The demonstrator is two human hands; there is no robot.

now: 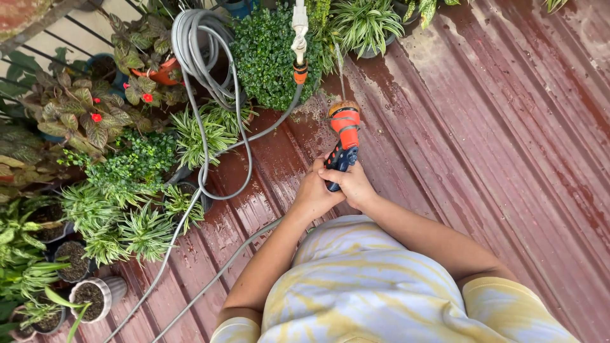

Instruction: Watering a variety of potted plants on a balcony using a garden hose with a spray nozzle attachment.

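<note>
Both hands clamp the spray nozzle (pixel 343 136): left hand (pixel 314 194) and right hand (pixel 354 184) wrap its dark grip. Nozzle sits over the wet red deck (pixel 495 127), near the potted plants (pixel 127 184); grey hose (pixel 203 57) is coiled at the deck's far edge.

Lower grip of the spray nozzle (pixel 344 136) is covered by the left hand (pixel 314 194) and right hand (pixel 354 184), so the trigger position cannot be read. The grey hose (pixel 210 63) coil runs behind foliage at the top edge (its far end is out of view). Small pots (pixel 89 297) at bottom left are cut off by the frame; their contents are too small to tell.
</note>
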